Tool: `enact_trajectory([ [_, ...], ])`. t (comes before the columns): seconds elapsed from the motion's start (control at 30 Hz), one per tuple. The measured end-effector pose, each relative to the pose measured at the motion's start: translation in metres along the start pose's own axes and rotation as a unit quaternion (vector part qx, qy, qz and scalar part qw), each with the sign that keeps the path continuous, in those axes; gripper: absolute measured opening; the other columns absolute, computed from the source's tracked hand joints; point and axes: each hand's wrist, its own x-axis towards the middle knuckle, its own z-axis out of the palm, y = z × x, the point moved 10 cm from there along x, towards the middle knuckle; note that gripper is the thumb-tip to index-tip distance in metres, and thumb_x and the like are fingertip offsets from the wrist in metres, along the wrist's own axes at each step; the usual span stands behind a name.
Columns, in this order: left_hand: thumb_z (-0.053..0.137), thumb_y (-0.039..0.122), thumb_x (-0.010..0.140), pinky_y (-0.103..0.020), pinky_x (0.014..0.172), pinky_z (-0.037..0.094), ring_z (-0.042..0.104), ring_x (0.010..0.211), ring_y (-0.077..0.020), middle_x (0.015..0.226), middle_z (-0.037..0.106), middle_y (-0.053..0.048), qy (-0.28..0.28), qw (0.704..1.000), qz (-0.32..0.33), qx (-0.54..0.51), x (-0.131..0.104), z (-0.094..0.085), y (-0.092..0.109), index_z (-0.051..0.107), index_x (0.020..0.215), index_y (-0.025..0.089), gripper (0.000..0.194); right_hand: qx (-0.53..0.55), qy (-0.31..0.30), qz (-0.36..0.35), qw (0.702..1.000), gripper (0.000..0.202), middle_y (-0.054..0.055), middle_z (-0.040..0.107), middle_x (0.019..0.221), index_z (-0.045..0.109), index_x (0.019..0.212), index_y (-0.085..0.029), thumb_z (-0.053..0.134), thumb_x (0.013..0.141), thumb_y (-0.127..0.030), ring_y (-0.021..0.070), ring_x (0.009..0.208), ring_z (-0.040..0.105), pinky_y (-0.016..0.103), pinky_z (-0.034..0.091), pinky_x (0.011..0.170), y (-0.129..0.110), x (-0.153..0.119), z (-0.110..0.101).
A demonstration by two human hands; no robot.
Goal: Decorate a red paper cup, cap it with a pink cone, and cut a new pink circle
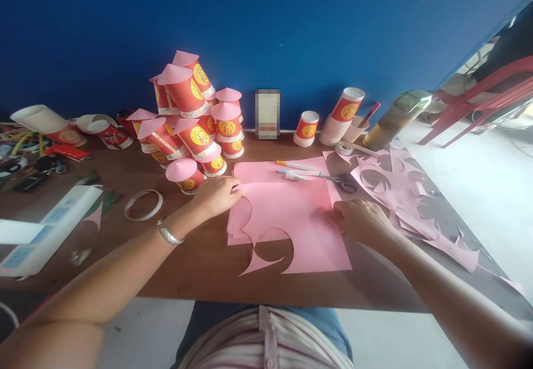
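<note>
A pink sheet of paper [308,219] with round pieces cut from its lower left lies over more pink paper [254,172] on the brown table. My left hand [216,196] pinches the sheet's upper left edge between thumb and fingers. At the right edge, my right hand [360,219] is closed on the same sheet, its fingertips partly hidden. Beyond the sheet lie scissors [347,183], an orange-capped marker [295,165] and a blue-and-white marker [300,173].
Red paper cups with pink cone tops [183,94] are stacked at back left. A tape roll [144,205] and a power strip [54,225] lie left. On the right are pink offcuts [410,202], a cup stack [343,116] and a bottle [395,119].
</note>
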Motion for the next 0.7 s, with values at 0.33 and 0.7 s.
enact_trajectory([
  [0.33, 0.059, 0.038, 0.098, -0.031, 0.063, 0.034, 0.069, 0.084, -0.0242, 0.091, 0.076, -0.006, 0.001, 1.0, 0.005, 0.022, 0.0, 0.001, -0.004, 0.07, 0.082, 0.02, 0.027, -0.052, 0.126, -0.018, 0.991, 0.026, 0.009, 0.076, 0.091, 0.074, 0.09, -0.019, 0.059, 0.103, -0.036, 0.0259, 0.085, 0.071, 0.03, 0.029, 0.058, -0.008, -0.01, -0.026],
  [0.7, 0.054, 0.052, 0.103, -0.033, 0.058, 0.035, 0.072, 0.08, -0.0258, 0.091, 0.076, -0.01, 0.06, 0.995, 0.028, 0.072, 0.001, -0.001, 0.003, 0.074, 0.087, 0.019, 0.042, -0.028, 0.207, -0.125, 0.97, 0.025, 0.015, 0.07, 0.117, 0.072, 0.112, -0.015, 0.05, 0.108, -0.027, 0.0256, 0.106, 0.064, 0.031, 0.036, 0.059, -0.064, 0.039, -0.059],
])
